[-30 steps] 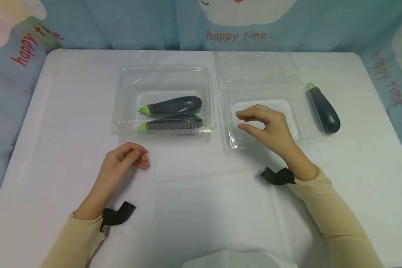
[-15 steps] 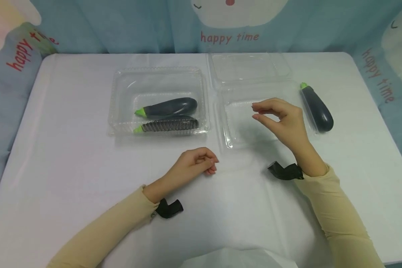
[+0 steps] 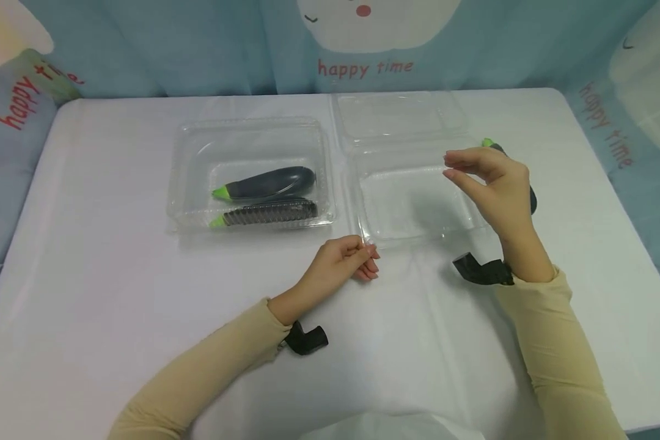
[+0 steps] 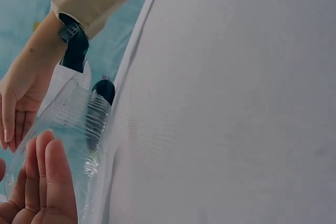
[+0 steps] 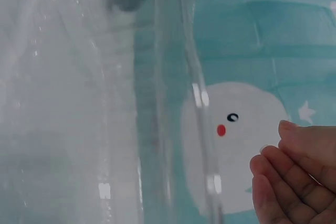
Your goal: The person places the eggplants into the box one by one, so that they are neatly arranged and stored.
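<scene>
Near the front left corner of an open clear plastic clamshell box [image 3: 412,205], my left hand [image 3: 345,260] hovers with loosely bent fingers and nothing in them. My right hand [image 3: 495,186] is above the box's right side, its thumb and fingers apart with a gap between. Behind that hand lies a dark eggplant [image 3: 533,200] with a green tip, partly hidden by it. In the right wrist view the box's clear wall [image 5: 202,108] rises beside my right fingers [image 5: 286,171]. In the left wrist view my left fingers [image 4: 44,166] are relaxed, bare of any object.
Left of the open box stands another clear box [image 3: 250,124] holding two eggplants, one [image 3: 269,184] behind the other [image 3: 269,214]. The open box's lid [image 3: 401,116] lies folded back toward the curtain [image 3: 225,49]. White material [image 3: 390,428] shows at the near edge.
My left hand has moved right, from in front of the left box to the open box's corner. My right hand has shifted right toward the loose eggplant, now covering part of it.
</scene>
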Demonstrator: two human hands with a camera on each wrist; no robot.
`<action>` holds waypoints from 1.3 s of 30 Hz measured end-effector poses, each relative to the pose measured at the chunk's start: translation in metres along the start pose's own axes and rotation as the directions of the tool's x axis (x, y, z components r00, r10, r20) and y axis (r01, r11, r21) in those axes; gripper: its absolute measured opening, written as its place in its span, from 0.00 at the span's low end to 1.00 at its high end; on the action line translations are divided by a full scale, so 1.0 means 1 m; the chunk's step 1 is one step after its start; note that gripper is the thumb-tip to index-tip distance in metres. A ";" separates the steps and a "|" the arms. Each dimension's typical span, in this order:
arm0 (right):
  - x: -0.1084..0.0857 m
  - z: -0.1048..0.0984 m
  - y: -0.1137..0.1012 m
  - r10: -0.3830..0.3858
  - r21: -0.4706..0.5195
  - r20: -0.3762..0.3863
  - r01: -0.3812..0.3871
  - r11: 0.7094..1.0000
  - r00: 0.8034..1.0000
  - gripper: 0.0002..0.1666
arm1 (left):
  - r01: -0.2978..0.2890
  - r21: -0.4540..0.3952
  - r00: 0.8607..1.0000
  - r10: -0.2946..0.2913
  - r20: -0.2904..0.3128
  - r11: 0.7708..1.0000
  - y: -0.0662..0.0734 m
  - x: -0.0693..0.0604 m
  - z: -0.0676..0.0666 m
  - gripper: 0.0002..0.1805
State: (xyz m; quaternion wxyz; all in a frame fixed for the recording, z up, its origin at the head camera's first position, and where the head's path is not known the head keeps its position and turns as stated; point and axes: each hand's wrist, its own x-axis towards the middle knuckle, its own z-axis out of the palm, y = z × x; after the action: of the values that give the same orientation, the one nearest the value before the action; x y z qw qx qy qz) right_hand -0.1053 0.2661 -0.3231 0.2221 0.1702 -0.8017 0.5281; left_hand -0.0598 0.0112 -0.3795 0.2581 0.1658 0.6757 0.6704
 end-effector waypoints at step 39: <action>0.000 -0.091 0.050 0.458 -0.231 -0.221 -0.502 0.833 0.861 0.16 | -0.048 -0.151 0.998 0.041 -0.049 0.987 -0.011 0.001 -0.001 0.10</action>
State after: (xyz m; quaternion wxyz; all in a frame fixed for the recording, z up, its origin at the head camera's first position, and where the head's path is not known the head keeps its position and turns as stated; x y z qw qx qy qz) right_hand -0.1150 0.3693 -0.3303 0.1663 -0.1124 -0.8651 0.4597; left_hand -0.0597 0.0103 -0.3904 0.2393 0.1452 0.6246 0.7290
